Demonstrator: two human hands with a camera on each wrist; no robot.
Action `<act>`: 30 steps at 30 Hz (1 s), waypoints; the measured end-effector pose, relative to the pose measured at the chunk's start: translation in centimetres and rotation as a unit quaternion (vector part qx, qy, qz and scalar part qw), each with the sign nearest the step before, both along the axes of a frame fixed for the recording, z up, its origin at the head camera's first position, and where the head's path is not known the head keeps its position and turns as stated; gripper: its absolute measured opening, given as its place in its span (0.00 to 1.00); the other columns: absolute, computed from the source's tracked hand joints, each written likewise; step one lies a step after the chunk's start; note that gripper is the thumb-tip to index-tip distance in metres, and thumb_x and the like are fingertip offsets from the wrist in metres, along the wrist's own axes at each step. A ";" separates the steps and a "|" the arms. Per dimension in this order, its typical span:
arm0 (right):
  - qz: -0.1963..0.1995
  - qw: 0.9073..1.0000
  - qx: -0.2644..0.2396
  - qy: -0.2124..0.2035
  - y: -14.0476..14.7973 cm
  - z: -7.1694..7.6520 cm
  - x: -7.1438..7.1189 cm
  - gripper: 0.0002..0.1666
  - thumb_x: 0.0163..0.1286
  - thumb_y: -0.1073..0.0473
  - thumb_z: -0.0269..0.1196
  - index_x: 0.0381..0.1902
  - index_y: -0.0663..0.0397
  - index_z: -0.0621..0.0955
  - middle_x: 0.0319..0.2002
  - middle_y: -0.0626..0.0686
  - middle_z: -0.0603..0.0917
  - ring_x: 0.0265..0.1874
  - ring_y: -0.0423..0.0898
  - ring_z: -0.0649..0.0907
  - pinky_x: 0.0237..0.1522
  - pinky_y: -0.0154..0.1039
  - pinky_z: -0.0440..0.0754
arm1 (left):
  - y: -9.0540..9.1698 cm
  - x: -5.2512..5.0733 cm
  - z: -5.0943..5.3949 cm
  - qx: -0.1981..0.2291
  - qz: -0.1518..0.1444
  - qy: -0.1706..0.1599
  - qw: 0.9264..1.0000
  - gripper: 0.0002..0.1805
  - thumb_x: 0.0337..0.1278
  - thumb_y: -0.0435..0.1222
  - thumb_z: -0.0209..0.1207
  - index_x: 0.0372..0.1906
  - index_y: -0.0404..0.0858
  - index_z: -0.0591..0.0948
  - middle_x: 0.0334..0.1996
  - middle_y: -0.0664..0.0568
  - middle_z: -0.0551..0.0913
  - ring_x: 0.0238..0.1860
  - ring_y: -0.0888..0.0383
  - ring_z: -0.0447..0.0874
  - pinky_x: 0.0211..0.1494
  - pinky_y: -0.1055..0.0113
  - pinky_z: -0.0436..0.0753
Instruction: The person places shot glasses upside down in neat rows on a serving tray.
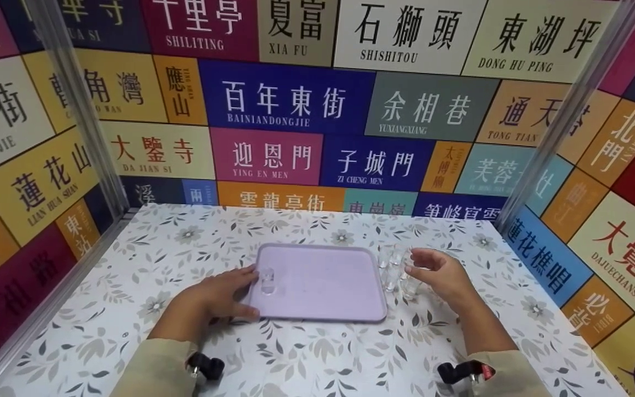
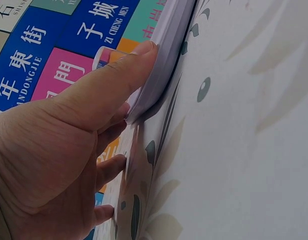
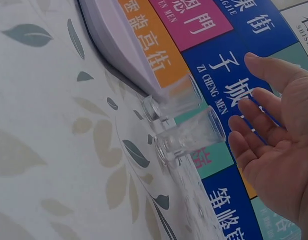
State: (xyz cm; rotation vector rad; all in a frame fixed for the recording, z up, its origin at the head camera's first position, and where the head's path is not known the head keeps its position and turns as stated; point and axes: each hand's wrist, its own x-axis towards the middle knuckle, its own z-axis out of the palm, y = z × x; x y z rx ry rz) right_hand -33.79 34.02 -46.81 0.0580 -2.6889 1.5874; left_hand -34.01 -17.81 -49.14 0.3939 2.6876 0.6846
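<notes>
A pale purple tray [image 1: 317, 284] lies flat on the table. One small clear glass [image 1: 268, 281] stands on it near its left end. My left hand [image 1: 221, 295] touches the tray's left side, thumb resting along the rim at the near corner in the left wrist view; part of its index finger is hidden there. Several clear shot glasses [image 1: 392, 275] stand close together just off the tray's right edge. Beside them is my right hand [image 1: 444, 275], fingers loosely bent. In the right wrist view, a gap separates that hand from the nearest shot glass [image 3: 191, 135].
A white cloth with leaf and flower prints covers the table [image 1: 328, 358]. Colourful sign-covered panels [image 1: 290, 99] rise behind it and on both sides, with clear plastic strips [image 1: 83, 110] at the corners.
</notes>
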 end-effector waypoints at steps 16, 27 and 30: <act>0.047 0.995 0.038 -0.076 2.7 -2.8 -0.9 0.39 0.64 0.50 0.79 0.69 0.57 0.80 0.66 0.61 0.84 0.54 0.45 0.84 0.51 0.39 0.86 | -0.1 -0.1 0.0 -0.010 -0.009 0.006 1.000 0.58 0.49 0.67 0.75 0.85 0.62 0.61 0.88 0.68 0.50 0.90 0.46 0.47 0.89 0.33 0.49; 0.056 0.989 0.123 -0.062 2.7 -4.1 -1.1 0.36 0.61 0.52 0.81 0.65 0.55 0.85 0.44 0.50 0.89 0.44 0.42 0.83 0.48 0.34 0.80 | -0.3 -0.3 -0.5 -0.011 -0.023 0.016 1.000 0.59 0.49 0.68 0.74 0.86 0.60 0.60 0.88 0.66 0.51 0.90 0.45 0.47 0.89 0.34 0.50; 0.057 0.988 0.134 -0.056 2.5 -4.3 -1.0 0.37 0.60 0.52 0.81 0.66 0.56 0.84 0.44 0.51 0.89 0.43 0.43 0.83 0.48 0.35 0.80 | -0.4 -0.4 -0.6 -0.006 -0.022 0.015 1.000 0.59 0.49 0.67 0.75 0.86 0.60 0.60 0.88 0.66 0.51 0.90 0.45 0.47 0.89 0.34 0.50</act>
